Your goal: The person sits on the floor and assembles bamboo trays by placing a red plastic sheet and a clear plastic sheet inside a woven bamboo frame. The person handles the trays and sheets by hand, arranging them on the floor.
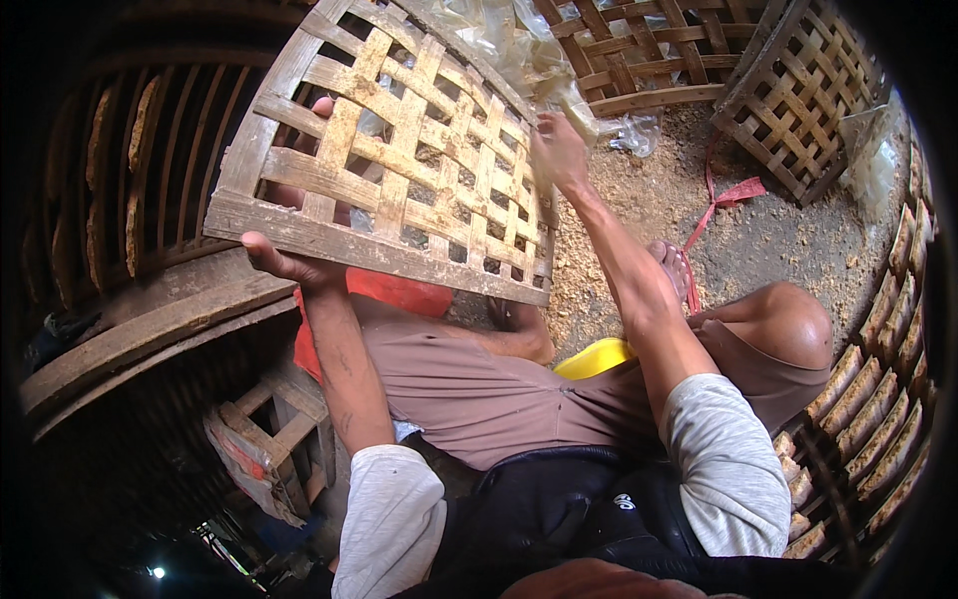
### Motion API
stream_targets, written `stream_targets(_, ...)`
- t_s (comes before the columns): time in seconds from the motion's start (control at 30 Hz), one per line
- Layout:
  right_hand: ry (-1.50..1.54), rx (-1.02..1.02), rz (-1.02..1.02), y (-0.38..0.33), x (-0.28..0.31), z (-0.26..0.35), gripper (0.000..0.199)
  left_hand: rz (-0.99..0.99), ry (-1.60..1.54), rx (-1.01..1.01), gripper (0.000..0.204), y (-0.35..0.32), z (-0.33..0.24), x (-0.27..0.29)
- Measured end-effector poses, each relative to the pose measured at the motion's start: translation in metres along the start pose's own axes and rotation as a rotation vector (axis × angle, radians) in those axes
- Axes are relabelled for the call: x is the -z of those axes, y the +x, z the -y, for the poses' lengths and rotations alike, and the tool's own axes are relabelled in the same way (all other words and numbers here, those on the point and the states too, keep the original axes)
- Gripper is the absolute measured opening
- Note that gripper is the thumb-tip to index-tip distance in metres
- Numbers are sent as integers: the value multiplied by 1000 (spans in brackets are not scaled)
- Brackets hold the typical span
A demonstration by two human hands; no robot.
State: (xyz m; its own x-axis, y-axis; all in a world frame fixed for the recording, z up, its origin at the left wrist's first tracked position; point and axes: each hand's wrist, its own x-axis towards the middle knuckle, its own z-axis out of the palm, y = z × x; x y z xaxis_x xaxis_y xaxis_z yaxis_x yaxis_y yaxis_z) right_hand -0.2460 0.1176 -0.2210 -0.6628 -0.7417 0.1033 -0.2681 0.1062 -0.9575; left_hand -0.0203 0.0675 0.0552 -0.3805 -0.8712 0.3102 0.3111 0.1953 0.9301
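Gripping the woven bamboo tray (pixel 399 150), the left hand (pixel 289 262) fingers clasp its lower-left corner, the right hand (pixel 557 150) fingers pinch its right edge.

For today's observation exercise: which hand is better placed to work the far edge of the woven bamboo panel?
Probably the right hand: it already sits at the woven bamboo panel's far right edge. The left hand supports the near rim, thumb underneath, steadying it.

Tray (pixel 399 150): pale tan bamboo strips, open lattice weave, grey weathered rim. Baskets (pixel 798 95) beyond: same tan lattice, darker brown. Shorts (pixel 479 384): dull brown. Sleeves (pixel 723 459): light grey. Stool (pixel 596 357): bright yellow. Cloth (pixel 394 292) under tray: orange-red. Ribbon (pixel 720 205) on ground: red. Ground (pixel 788 250): grey, speckled with pale sawdust.
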Motion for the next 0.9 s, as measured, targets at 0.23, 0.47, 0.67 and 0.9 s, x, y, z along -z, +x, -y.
stream_targets(0.23,39,96,-8,4,1,-15,22,3,-13,0,111,1,2,-1)
stream_targets(0.47,-151,131,15,3,-1,-8,22,-1,-10,-4,111,1,0,2)
stream_targets(0.67,-108,-3,-101,-7,2,-44,18,8,-18,-10,111,4,1,-1)
stream_targets(0.9,-197,8,-148,-16,6,-49,25,6,-29,-12,111,2,0,4)
